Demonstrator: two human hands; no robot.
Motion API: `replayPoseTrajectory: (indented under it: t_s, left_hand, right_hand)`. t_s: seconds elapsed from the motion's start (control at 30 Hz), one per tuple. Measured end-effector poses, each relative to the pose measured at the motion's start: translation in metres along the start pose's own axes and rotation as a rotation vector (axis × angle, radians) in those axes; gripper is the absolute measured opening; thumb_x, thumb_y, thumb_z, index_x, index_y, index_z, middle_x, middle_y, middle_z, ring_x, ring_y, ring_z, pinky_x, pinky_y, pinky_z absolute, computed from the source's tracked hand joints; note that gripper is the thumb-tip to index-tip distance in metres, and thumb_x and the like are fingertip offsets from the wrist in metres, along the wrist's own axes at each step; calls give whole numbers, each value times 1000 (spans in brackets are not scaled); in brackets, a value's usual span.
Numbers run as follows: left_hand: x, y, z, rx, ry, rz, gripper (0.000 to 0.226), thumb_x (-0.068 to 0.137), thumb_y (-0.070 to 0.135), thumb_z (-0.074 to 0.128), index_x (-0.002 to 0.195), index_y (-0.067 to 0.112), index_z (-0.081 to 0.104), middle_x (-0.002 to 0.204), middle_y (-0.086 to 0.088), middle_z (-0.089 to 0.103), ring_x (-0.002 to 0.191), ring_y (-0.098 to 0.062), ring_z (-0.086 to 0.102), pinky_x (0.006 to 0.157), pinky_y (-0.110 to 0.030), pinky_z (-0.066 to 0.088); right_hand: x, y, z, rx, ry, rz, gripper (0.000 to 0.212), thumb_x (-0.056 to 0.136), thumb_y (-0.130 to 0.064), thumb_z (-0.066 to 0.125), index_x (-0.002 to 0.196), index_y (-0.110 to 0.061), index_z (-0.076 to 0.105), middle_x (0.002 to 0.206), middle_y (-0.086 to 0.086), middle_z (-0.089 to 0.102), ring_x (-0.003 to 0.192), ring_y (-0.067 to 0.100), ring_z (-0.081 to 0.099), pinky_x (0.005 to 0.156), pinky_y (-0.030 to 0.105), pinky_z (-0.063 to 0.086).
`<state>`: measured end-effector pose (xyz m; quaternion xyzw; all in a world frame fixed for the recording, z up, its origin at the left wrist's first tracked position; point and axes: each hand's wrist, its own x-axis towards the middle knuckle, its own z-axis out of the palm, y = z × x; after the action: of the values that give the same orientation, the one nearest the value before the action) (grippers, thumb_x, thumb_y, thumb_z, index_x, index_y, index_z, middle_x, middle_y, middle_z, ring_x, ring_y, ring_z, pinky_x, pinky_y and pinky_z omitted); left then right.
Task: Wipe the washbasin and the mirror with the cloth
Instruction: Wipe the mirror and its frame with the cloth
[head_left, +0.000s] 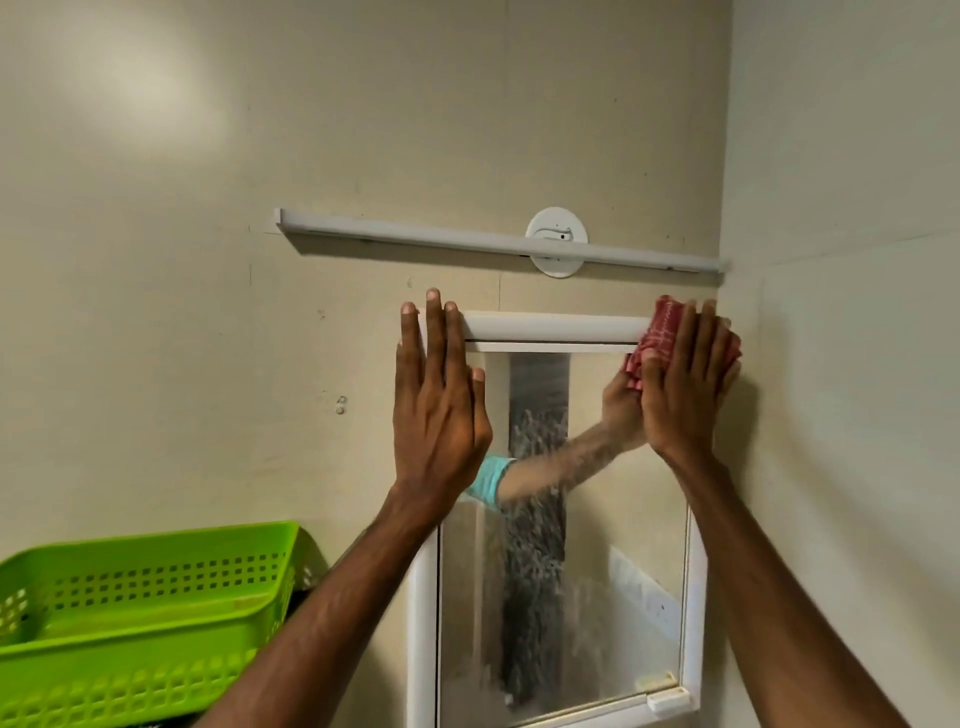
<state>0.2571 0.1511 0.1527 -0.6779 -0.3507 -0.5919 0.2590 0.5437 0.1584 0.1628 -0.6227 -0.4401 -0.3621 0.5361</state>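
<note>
Right hand (685, 384) flat, fingers straight, pressing cloth (662, 332) on mirror's (597, 545) top right corner. Left hand (439, 395) flat, empty, on top left corner.

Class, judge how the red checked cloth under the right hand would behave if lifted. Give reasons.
The red checked cloth is probably floppy: it bunches in folds under the right hand. It seems light: the flat hand alone pins it against the white-framed mirror.

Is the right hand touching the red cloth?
Touching. The head view shows the right hand flat on the red cloth, pressing it to the top right corner of the mirror.
</note>
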Motion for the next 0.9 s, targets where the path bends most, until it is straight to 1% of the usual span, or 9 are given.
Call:
replayPoseTrajectory:
  t_s: [0.07,0.1,0.13,0.2,0.27,0.43,0.57,0.7,0.9]
  left_hand:
    - [0,2,1,37,-4,-17,64,106,25,34,161,4,9,170,-14,-1,158,-31,-5,127,-51,12]
    - [-1,3,2,52,-3,-20,64,106,26,33,161,4,9,170,-14,-1,158,-30,-4,127,-51,12]
    - [-1,3,3,67,-1,-19,64,106,26,33,161,5,8,170,-13,-1,158,-30,-4,127,-51,12]
    - [-2,3,5,90,7,-12,64,106,26,34,161,5,8,170,-13,-1,158,-29,-4,127,-50,13]
    - [-2,2,5,98,19,-4,64,106,25,34,161,5,7,170,-13,-1,158,-29,-4,127,-50,13]
    - [-4,3,7,124,36,-1,64,106,26,33,161,6,6,170,-12,-2,158,-28,-4,128,-49,12]
    - [0,0,5,132,55,-12,63,107,26,32,161,6,6,170,-11,-1,158,-27,-3,128,-49,12]
    - [-5,-1,8,113,34,2,63,107,27,31,161,7,7,170,-11,1,158,-28,-3,127,-49,12]
    - [-4,1,7,90,66,11,62,106,26,32,161,7,10,170,-11,4,158,-27,0,127,-49,14]
  right_hand:
    - [-6,-21,4,22,29,59,73,105,-53,13,168,-16,5,176,10,2,163,31,-1,128,64,7]
    - [-13,-32,6,14,32,12,73,106,-54,12,168,-15,5,176,11,2,163,32,-1,129,63,5]
    - [-19,-39,7,-2,25,-92,73,107,-54,11,168,-14,6,176,12,1,163,32,-1,130,61,3]
    - [-26,-38,6,0,-1,-319,71,108,-51,19,168,-13,9,176,11,2,163,31,-1,131,59,1]
    - [-14,-21,2,18,1,-390,70,107,-47,26,167,-14,13,176,10,5,164,29,1,130,61,4]
    - [14,21,0,-13,42,-145,68,107,-48,20,168,-20,11,177,5,8,164,23,2,130,59,9]
    - [-27,22,15,-53,110,-92,66,108,-42,23,168,-18,12,177,4,6,164,20,1,131,56,11]
    - [-71,34,19,-49,76,-85,66,107,-43,23,167,-16,18,176,5,14,163,23,9,131,56,12]
    - [-15,26,9,11,78,-77,69,107,-45,26,168,-17,11,176,5,10,164,21,3,131,56,9]
